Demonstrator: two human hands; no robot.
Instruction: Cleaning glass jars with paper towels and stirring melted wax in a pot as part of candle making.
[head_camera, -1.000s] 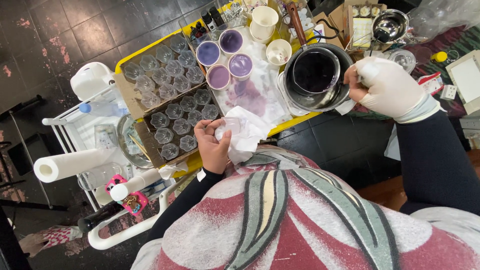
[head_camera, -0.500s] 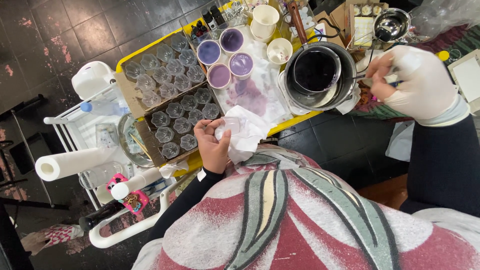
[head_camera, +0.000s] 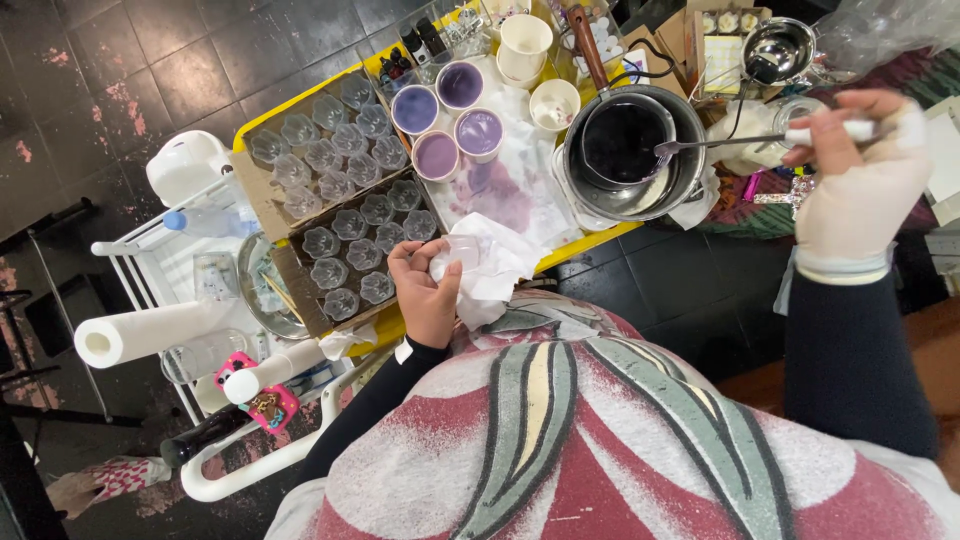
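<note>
My left hand, bare, holds a small clear glass cup wrapped in a white paper towel at the near edge of the yellow table. My right hand, in a white glove, grips the white handle of a metal fork. The fork's tines reach over the rim of a steel pan that holds a smaller pot of dark liquid.
Cardboard trays of several clear glass cups fill the table's left side. Several cups of purple wax stand on a stained towel. A white cart with a paper towel roll is at the left. A small steel pot sits far right.
My right hand has moved right, away from the pan, drawing the fork out so its handle shows. My left hand and the wrapped cup have stayed in place.
</note>
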